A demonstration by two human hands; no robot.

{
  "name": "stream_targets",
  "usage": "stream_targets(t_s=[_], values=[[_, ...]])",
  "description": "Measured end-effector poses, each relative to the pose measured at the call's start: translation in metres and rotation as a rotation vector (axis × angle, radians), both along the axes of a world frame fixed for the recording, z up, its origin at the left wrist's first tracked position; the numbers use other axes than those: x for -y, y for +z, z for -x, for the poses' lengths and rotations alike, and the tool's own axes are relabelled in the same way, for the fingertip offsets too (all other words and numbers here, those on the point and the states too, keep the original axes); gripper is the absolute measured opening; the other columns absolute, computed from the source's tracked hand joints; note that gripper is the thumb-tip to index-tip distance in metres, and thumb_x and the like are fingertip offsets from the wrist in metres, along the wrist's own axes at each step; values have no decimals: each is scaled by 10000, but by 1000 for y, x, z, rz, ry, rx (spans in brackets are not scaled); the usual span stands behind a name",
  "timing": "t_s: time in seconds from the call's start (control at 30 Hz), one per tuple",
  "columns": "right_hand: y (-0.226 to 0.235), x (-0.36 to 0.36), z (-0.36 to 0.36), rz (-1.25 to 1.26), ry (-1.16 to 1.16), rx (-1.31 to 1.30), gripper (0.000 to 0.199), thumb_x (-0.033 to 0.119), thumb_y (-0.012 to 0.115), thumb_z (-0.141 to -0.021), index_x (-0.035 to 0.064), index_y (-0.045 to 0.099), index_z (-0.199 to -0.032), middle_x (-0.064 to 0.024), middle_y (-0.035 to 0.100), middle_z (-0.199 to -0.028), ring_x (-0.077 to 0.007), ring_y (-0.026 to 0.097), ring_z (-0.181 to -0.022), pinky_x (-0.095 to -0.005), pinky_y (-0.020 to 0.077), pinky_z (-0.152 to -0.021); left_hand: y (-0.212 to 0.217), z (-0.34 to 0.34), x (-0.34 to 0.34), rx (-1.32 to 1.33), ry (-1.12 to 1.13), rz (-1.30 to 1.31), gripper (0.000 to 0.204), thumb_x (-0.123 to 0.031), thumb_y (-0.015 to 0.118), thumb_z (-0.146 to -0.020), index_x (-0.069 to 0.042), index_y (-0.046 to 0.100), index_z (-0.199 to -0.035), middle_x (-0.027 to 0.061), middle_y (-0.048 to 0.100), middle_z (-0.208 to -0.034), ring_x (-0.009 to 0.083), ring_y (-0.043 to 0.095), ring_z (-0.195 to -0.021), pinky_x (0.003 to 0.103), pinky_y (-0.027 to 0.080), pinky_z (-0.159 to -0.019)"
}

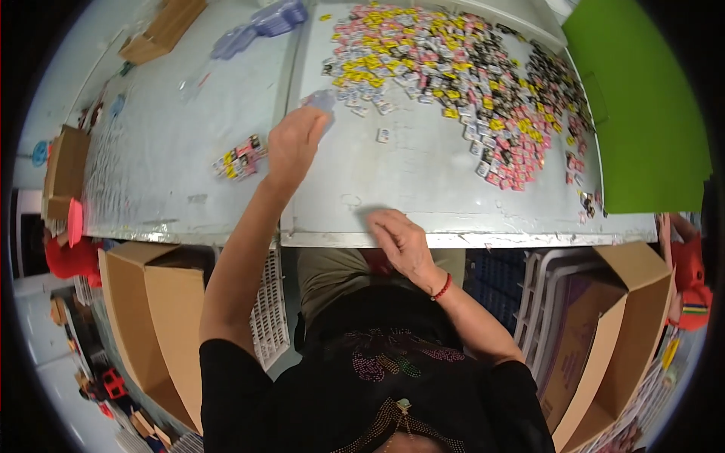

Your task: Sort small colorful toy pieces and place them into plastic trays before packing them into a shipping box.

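My left hand [297, 143] is closed over the left part of the table, gripping a clear plastic shell [323, 103] that shows past its knuckles, slightly blurred. Nearer the table's front edge hovers my right hand [402, 238], fingers loosely bent and thumb apart, with nothing visible in it. A single white packet [384, 135] lies between the hands and a wide spread of small packets [423, 64] in pink, yellow, white and black. Left of my left hand sits a group of mixed packets [242, 158], which looks set in a clear tray.
Stacked clear plastic shells [264, 26] lie at the back left. A green panel [638, 106] bounds the table's right side. Open cardboard boxes [174, 325] [596, 362] stand below the front edge on both sides. Other people in red [72, 257] are at the far left and right.
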State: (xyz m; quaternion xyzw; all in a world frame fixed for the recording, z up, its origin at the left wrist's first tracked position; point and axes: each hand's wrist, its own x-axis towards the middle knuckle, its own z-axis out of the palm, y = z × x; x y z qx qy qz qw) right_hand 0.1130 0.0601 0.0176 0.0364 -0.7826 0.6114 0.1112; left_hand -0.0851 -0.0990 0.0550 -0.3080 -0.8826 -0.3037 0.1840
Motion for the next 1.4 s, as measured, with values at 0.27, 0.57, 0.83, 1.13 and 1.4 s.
stream_targets(t_s=[0.27, 0.57, 0.83, 1.13, 1.4], values=[[-3, -105, 5, -213, -588, -75, 173, 40, 570, -952, -5, 624, -1110, -69, 631, -983, -132, 582, -885, -256, 472, -800, -29, -105, -65, -143, -571, 146, 156, -131, 729, -768, -47, 664, -882, 91, 664, -979, 253, 659, -924, 352, 543, -807], [5, -157, 86, -784, -513, -228, 319, 25, 658, -842, -9, 602, -1155, -190, 616, -1169, -361, 591, -1071, -421, 464, -943, -29, -22, -116, -82, -348, 33, 361, -166, 752, -780, -11, 633, -1084, 129, 618, -1119, 316, 580, -1063, 399, 495, -889], [-16, -158, 198, -990, -437, -151, 417, 199, 608, -889, 1, 523, -1246, -168, 534, -1308, -336, 476, -1236, -505, 357, -1032, -62, 51, -168, -73, -175, 214, 584, -243, 694, -848, 3, 476, -1331, 184, 454, -1379, 380, 382, -1303, 533, 332, -1033], [-5, -159, 130, -1116, -14, -159, 487, 293, 596, -925, 94, 494, -1358, -87, 480, -1405, -314, 425, -1313, -511, 321, -1085, -37, 18, -97, -35, -491, 364, 705, -375, 698, -828, -13, 437, -1374, 128, 440, -1409, 361, 343, -1336, 515, 295, -1070], [7, -172, 108, -1065, -133, -183, 500, 274, 688, -854, 96, 551, -1300, -130, 522, -1315, -330, 446, -1257, -493, 333, -1064, -35, 8, -77, 73, -456, 102, 477, -153, 781, -728, -65, 603, -1162, 74, 565, -1184, 282, 504, -1161, 402, 424, -978]])
